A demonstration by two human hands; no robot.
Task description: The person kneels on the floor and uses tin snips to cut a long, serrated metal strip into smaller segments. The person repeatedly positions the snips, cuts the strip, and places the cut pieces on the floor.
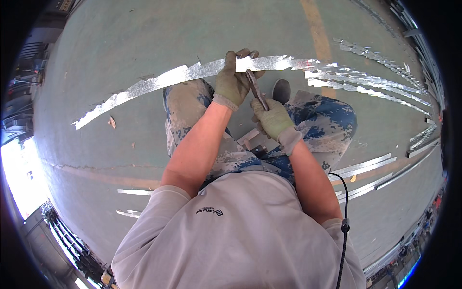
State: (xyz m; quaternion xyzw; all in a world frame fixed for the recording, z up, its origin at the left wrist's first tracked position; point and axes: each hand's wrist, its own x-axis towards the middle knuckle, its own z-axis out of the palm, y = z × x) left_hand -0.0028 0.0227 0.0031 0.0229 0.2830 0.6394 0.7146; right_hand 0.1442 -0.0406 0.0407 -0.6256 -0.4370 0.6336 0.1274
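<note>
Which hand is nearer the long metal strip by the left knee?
Left: the left hand grips the strip; the right hand, with a tool, is below it in view.

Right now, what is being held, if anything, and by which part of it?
Left grip: the long, silvery, jagged-edged metal strip, partway along its length. Right grip: the dark, slender metal tool, by its lower end.

strip [173,76]: glossy metal | tool [257,91]: dull metal | gloves [228,87]: matt cloth
</note>
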